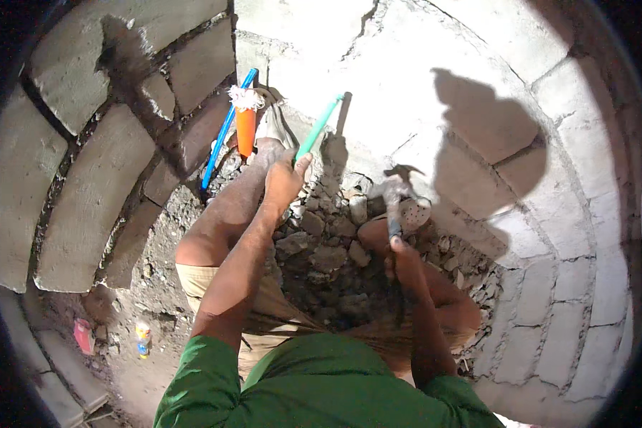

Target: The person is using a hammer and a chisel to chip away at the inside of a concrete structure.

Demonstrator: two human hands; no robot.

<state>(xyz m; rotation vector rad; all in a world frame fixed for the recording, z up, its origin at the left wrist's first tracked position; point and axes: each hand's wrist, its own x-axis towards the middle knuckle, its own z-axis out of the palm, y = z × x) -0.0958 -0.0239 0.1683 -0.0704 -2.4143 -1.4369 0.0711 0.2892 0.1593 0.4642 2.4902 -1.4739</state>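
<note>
A: What lies furthest left?

B: Large stone blocks (93, 200) with dark joints between them. Below, on the dusty ground (132, 381), sit a red packet (84, 336) and, just to its right, a small multicoloured bottle (143, 339).

A: Moving right?

B: A blue rod (220, 150) leans at a slant, and just beside it is an orange tapered piece (245, 134) with a frayed white tuft at its top.

A: And the left hand (285, 182)?

B: Its fingers are wrapped around the lower end of a green rod (322, 123), which slants up and to the right in front of brightly lit masonry (392, 78).

A: What's in the middle?

B: Broken rubble (328, 258), between the person's legs.

A: Then the right hand (405, 267)?

B: It is clamped on the handle of a hammer (393, 210). The head is up at the far end, somewhat blurred, near a perforated shoe (415, 212). The two hands are well apart.

A: Furthest right?

B: A dark shadow across pale, curving courses of stone (571, 285).
</note>
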